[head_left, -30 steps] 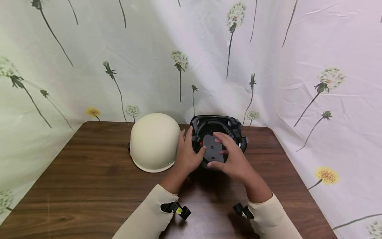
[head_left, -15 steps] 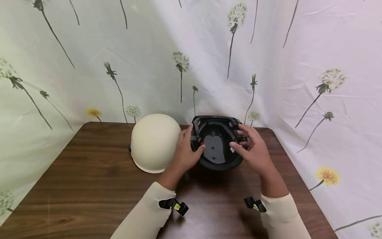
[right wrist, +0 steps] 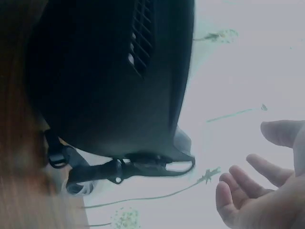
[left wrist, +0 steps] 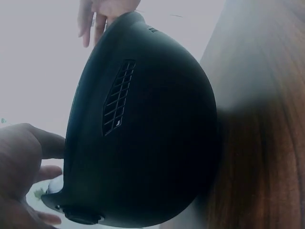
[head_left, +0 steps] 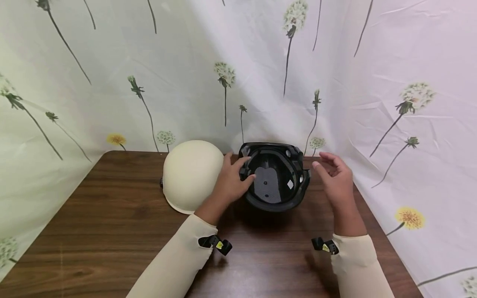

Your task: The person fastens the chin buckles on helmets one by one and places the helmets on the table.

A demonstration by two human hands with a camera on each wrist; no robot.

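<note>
A black helmet [head_left: 266,198] lies upside down on the table, its padded inside facing up and a small white label in it. My left hand [head_left: 230,180] is at its left rim with fingers spread; whether they touch the rim I cannot tell. To the right of the helmet my right hand [head_left: 338,178] hovers apart from it, fingers loosely bent and holding nothing. The left wrist view shows the vented shell [left wrist: 157,109] beside my left thumb and fingers. A black strap with a buckle [right wrist: 95,174] hangs off the helmet in the right wrist view.
A cream helmet [head_left: 193,174] stands dome up just left of the black one. Both rest on a dark wooden table [head_left: 112,231] near its back edge. A white curtain with dandelion prints [head_left: 186,62] hangs behind and at both sides.
My right hand has moved from over the inside of the black helmet to its right rim, then farther right and away. My left hand has stayed at the left rim, its fingers shifting slightly.
</note>
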